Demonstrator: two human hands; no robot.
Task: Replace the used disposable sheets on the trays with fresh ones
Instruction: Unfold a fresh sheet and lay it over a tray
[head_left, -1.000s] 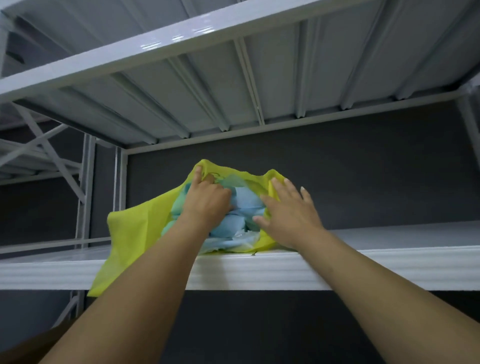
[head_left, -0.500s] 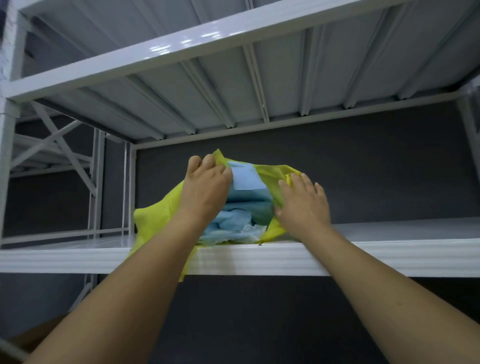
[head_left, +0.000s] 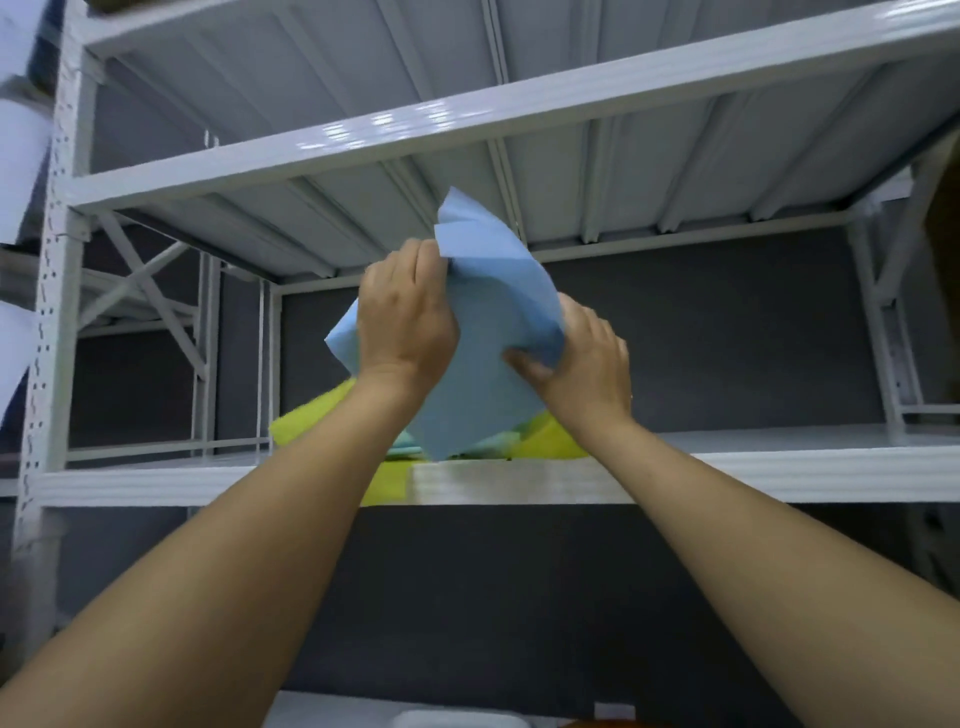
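Head view: gripping a blue sheet (head_left: 488, 322) with left hand (head_left: 405, 327) at its top, right hand (head_left: 587, 364) pinching its right side. Held above a yellow bag (head_left: 306, 421) on the shelf (head_left: 779, 473).

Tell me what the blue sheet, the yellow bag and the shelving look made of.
The blue sheet: likely thin nonwoven or paper, matte; soft folds yet crisp corners. The yellow bag: probably nonwoven fabric, matte, draping limply over the edge. The shelving: painted metal, glossy grey; glints, ribbed underside.
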